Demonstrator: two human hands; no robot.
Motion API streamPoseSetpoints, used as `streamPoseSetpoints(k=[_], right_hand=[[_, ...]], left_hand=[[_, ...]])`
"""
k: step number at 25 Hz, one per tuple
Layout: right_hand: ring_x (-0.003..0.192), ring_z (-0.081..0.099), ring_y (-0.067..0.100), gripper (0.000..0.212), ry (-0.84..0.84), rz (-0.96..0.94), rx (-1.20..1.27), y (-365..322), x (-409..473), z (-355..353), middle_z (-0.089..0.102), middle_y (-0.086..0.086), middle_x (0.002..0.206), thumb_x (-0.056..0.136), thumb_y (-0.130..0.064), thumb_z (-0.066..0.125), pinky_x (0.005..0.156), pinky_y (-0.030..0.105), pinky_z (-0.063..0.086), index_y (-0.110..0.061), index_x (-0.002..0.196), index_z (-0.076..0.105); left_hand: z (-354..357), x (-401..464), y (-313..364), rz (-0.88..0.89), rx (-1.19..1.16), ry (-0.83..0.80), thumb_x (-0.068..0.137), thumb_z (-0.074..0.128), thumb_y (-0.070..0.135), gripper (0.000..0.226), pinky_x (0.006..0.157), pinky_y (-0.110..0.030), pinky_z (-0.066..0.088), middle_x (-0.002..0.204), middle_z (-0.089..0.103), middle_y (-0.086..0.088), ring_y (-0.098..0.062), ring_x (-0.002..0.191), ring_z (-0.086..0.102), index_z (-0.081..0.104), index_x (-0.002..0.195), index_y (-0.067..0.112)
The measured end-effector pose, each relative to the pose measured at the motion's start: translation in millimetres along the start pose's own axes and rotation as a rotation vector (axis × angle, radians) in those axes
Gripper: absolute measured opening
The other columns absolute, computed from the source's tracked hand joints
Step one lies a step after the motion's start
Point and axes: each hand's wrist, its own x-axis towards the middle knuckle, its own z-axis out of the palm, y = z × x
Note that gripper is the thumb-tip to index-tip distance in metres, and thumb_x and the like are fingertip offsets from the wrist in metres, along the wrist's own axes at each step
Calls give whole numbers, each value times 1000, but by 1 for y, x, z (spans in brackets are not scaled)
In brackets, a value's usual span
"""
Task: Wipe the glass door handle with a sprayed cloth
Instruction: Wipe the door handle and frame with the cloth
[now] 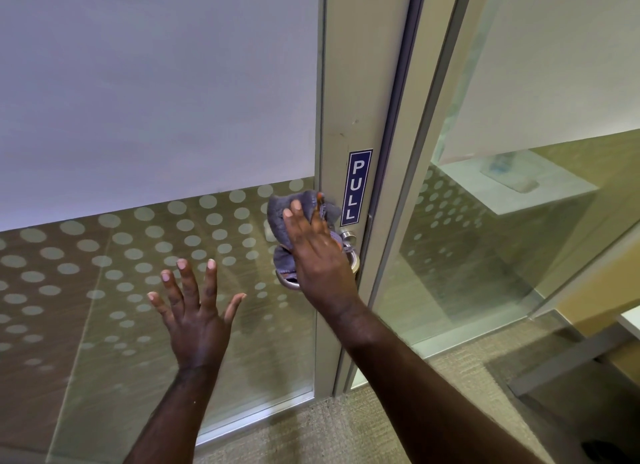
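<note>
A grey cloth [280, 217] with an orange edge is bunched over the metal door handle [348, 242] on the door's aluminium stile. My right hand [313, 252] presses the cloth against the handle with its fingers fairly straight, covering most of the lever. Only the handle's round base and a bit of its lower end [291, 283] show. My left hand [194, 304] is spread flat with fingers apart against the glass door pane [138, 255], left of the handle and holding nothing.
A blue PULL sticker [356, 186] sits on the stile just above the handle. The glass has a frosted upper band and frosted dots below. A fixed glass panel [502, 204] stands to the right. Carpet [311, 436] lies underfoot.
</note>
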Motion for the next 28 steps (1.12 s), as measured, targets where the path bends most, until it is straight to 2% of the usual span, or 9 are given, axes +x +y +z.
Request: streamPoseSetpoints(k=[4, 9, 11, 15, 18, 22, 24, 26, 28], right_hand=[[130, 52, 31, 50, 49, -9, -37, 28, -16, -6, 50, 20, 143, 90, -1, 53, 99, 43, 51, 5, 139, 43], [118, 62, 32, 44, 252, 196, 25, 24, -14, 1, 57, 22, 134, 92, -6, 44, 88, 43, 56, 8, 134, 48], [117, 62, 32, 43, 318, 195, 87, 17, -3, 0, 55, 19, 137, 94, -6, 42, 90, 42, 55, 6, 136, 45], [131, 50, 29, 44, 434, 154, 156, 20, 38, -13, 48, 11, 143, 95, 1, 40, 103, 38, 47, 5, 138, 43], [137, 43, 29, 40, 423, 102, 140, 30, 51, -20, 49, 18, 144, 103, -8, 30, 109, 41, 41, 7, 138, 45], [130, 51, 29, 43, 319, 39, 61, 40, 26, -17, 54, 23, 137, 106, -19, 29, 109, 37, 41, 8, 134, 48], [124, 56, 31, 42, 221, 52, 12, 41, -1, -11, 56, 23, 135, 105, -19, 33, 103, 35, 45, 8, 133, 50], [123, 58, 32, 41, 135, 79, -18, 40, -22, -5, 56, 22, 136, 96, -12, 44, 94, 40, 53, 7, 132, 52], [123, 58, 30, 45, 102, 94, -33, 41, -28, -2, 57, 19, 137, 90, -9, 47, 91, 40, 53, 4, 133, 53]], left_hand=[[-2, 1, 1, -5, -5, -3, 85, 46, 63, 91, 118, -63, 0, 164, -17, -5, -32, 151, -12, 3, 158, 29], [-6, 3, 4, 0, 8, 3, 85, 46, 62, 90, 117, -63, 2, 164, -20, -3, -29, 151, -14, 0, 157, 31], [-7, 3, 4, -3, 7, 0, 86, 44, 63, 89, 116, -64, 4, 164, -21, -3, -29, 151, -14, 0, 157, 31], [-6, 2, 3, -12, -7, -27, 91, 33, 67, 83, 115, -67, 7, 163, -22, -3, -29, 151, -15, -1, 157, 30], [-5, 2, 2, -7, 6, -22, 88, 38, 66, 87, 116, -66, 5, 163, -21, -4, -30, 151, -14, -1, 157, 30], [-3, 1, 1, 1, 25, -6, 85, 44, 64, 90, 118, -62, 0, 164, -19, -5, -31, 151, -12, 2, 157, 29], [-2, 0, 1, 0, 24, 3, 84, 45, 63, 91, 118, -61, -2, 164, -17, -6, -31, 151, -11, 4, 158, 29], [-2, 1, 2, -3, 19, -3, 84, 45, 63, 91, 119, -60, -3, 164, -16, -6, -32, 151, -10, 4, 158, 29], [-3, 1, 2, -8, 19, -6, 84, 45, 63, 91, 118, -60, -3, 164, -17, -6, -32, 151, -11, 4, 158, 29]])
